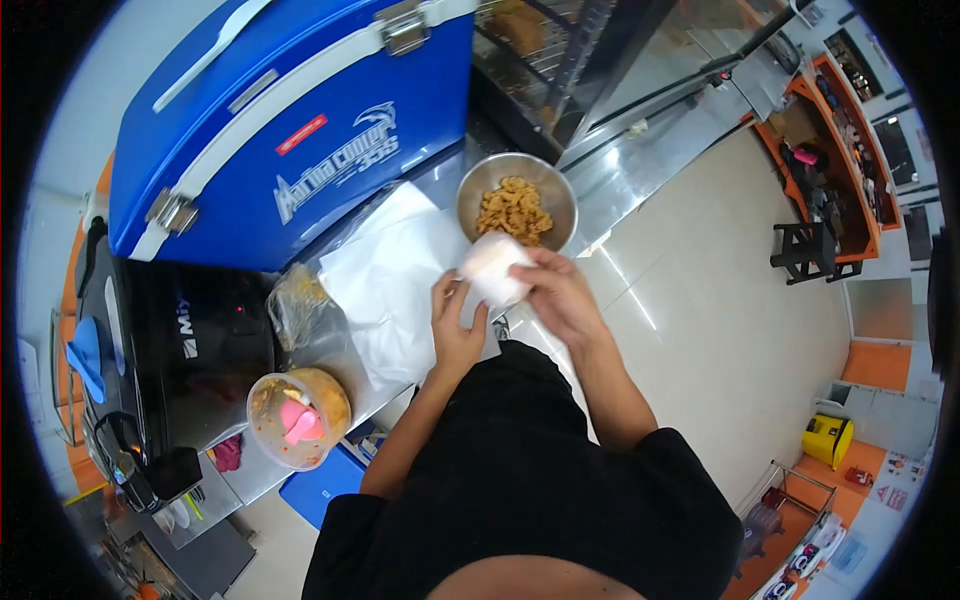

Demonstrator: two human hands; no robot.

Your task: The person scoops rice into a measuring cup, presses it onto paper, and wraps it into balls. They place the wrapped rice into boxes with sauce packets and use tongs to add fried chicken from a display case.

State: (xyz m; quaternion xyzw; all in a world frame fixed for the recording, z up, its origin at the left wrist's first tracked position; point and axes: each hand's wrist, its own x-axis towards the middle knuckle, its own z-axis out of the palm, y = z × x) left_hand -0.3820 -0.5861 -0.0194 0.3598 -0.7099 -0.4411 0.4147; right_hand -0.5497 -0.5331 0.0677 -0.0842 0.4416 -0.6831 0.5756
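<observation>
A white wrapped bundle (494,270), slightly blurred, is held up in front of my body. My right hand (562,295) grips its right side with the thumb and fingers. At its lower left, my left hand (460,322) has its fingers curved and apart, close to the bundle; whether they touch it is hard to tell. Just beyond the bundle stands a metal bowl (567,195) with brown fried pieces (512,208) in it. White paper sheets (385,285) lie on the metal counter to the left of my hands.
A blue cooler box (290,130) stands behind the paper. At the left are a black rice cooker (215,320), a plastic bag (298,305) and a clear tub (335,395) with a pink scoop. A glass-and-metal cabinet (560,75) stands beyond the bowl.
</observation>
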